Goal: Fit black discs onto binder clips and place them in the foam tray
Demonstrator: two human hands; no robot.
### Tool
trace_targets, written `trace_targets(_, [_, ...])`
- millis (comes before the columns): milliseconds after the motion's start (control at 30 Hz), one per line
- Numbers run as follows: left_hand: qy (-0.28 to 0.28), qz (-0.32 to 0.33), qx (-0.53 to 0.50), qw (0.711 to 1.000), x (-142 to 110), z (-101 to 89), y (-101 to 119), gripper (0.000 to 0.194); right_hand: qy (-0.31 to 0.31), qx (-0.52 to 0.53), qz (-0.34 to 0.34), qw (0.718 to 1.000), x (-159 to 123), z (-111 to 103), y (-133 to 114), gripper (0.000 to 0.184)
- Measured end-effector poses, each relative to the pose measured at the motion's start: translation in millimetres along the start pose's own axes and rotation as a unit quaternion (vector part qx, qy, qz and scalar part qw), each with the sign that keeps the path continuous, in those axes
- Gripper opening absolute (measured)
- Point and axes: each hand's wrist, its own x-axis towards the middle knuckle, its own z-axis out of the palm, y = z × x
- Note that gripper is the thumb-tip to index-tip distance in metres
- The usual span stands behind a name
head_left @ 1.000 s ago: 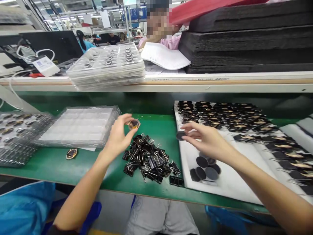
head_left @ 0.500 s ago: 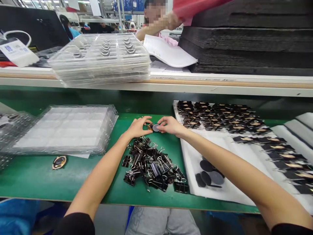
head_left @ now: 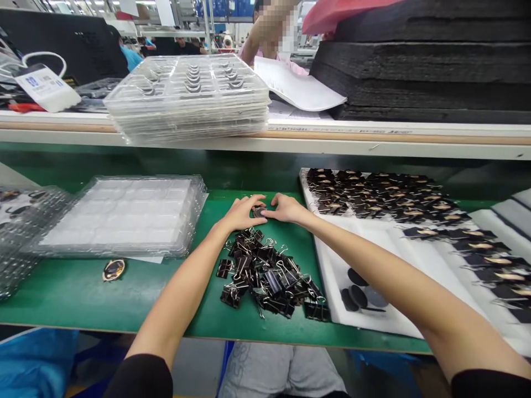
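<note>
Near the back of the green bench, my left hand (head_left: pixel 245 214) has its thumb and fingers closed around a small round watch-case-like part. A dark round disc (head_left: pixel 259 211) lies on that part and covers most of it. From the right, my right hand (head_left: pixel 287 209) presses its thumb on the disc, its index finger raised apart from the thumb. Just in front of both hands lies a heap of black binder clips (head_left: pixel 269 276). A similar gold-rimmed watch-case-like part (head_left: pixel 113 270) rests alone on the bench at the left.
At right, a white foam tray (head_left: pixel 332 309) bears loose dark discs (head_left: pixel 354 297) and rows of clipped parts (head_left: pixel 373 193). Clear plastic trays (head_left: pixel 112 215) stand at left. The shelf (head_left: pixel 290 141) carries stacked trays (head_left: pixel 191 105) and black foam (head_left: pixel 415 72). A person is beyond it.
The disc, pinched by my right hand earlier, now lies on the part in my left hand. My right finger and thumb have parted. The whole view has shifted slightly.
</note>
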Motion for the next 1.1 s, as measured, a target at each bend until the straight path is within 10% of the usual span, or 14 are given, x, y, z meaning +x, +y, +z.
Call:
trace_targets(267, [0.032, -0.008, 0.018, 0.999, -4, 2.0, -3, 0.073, 0.017, 0.093, -0.044, 0.995, -36, -21, -23, 0.045])
trace_targets(467, [0.036, -0.002, 0.039, 0.999, -3, 3.6, -4, 0.068, -0.164, 0.025, -0.124, 0.978, -101, -38, -7, 0.034])
trace_targets(600, [0.036, -0.001, 0.051, 0.998, -3, 3.1, -2, 0.063, -0.145, 0.086, -0.156, 0.973, -117, -28, -1, 0.013])
trace_targets(933, [0.036, -0.001, 0.052, 0.998, -4, 3.2, -1, 0.063, -0.090, 0.420, -0.053, 0.901, -90, -62, 24, 0.006])
trace_targets(1100, [0.033, -0.008, 0.055, 0.998, -4, 1.7, 1, 0.063, 0.006, 0.312, 0.047, 0.949, -45, -37, 29, 0.008])
